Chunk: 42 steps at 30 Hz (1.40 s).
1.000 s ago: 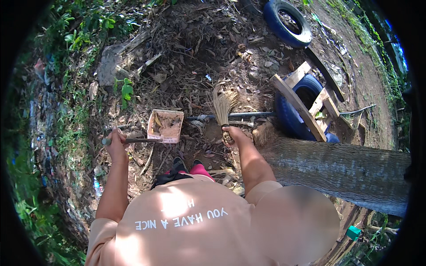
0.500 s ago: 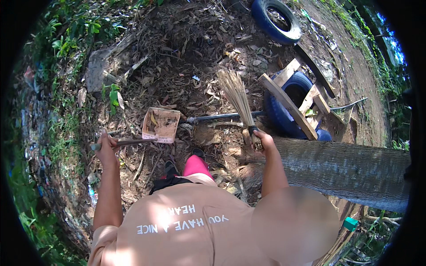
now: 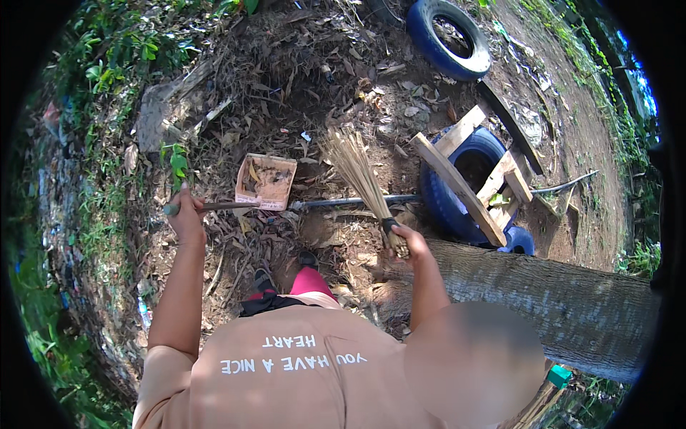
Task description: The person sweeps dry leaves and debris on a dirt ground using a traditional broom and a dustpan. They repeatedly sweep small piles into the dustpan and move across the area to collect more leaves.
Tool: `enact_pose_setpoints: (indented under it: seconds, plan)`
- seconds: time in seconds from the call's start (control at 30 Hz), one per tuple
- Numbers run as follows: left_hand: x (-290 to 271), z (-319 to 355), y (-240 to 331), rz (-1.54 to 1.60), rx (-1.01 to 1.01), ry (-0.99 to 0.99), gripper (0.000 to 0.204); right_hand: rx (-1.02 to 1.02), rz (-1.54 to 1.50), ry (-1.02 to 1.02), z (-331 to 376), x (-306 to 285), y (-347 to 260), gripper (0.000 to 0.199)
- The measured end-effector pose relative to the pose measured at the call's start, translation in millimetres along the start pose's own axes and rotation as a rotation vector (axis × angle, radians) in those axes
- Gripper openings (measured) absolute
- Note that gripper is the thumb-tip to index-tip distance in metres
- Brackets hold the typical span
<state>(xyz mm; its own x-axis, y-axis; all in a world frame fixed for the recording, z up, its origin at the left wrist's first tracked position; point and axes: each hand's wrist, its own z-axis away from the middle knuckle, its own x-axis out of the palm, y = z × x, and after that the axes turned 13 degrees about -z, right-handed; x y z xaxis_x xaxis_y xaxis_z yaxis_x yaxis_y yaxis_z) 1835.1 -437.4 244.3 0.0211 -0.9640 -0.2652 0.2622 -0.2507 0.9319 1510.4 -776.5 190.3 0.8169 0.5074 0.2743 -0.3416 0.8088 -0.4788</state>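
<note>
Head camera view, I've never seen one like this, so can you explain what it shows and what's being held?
There's no machine here, just a person's two bare hands. A wide fisheye camera worn on their head looks down, so straight edges bend and the rim goes dark. The left hand grips a stick that runs to a small box-like pan with debris inside. The right hand holds a broom near its bound end. The ground is strewn with dry leaves; on the right are tyres, planks and a trunk.
</note>
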Motion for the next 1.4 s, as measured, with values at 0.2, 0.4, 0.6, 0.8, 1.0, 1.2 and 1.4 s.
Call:
enact_pose_setpoints:
  seconds: [0.2, 0.4, 0.6, 0.8, 1.0, 1.2, 1.4]
  plan:
    - [51, -14, -12, -0.064, 0.012, -0.055, 0.041, -0.116, 0.047, 0.283, -51, -25, -62, 0.021]
    - [83, -20, -22, -0.178, 0.086, -0.112, 0.041, 0.025, 0.264, 0.181, -116, 62, -13, 0.021]
    - [78, -31, -22, -0.132, 0.091, -0.101, 0.040, 0.057, 0.308, -0.122, -19, 47, -28, 0.044]
    - [75, -35, -23, -0.133, 0.067, -0.108, 0.040, -0.085, 0.257, 0.038, -69, 38, -109, 0.030]
    - [61, -21, -29, -0.074, 0.118, -0.027, 0.039, 0.113, 0.423, 0.096, -164, 119, -63, 0.021]
    - [-21, -3, -33, 0.082, -0.065, 0.238, 0.035, 0.200, 0.572, -0.163, -100, 110, -52, 0.024]
    - [-95, 30, -38, 0.040, -0.151, 0.412, 0.038, 0.039, 0.556, -0.162, -101, 97, -134, 0.032]
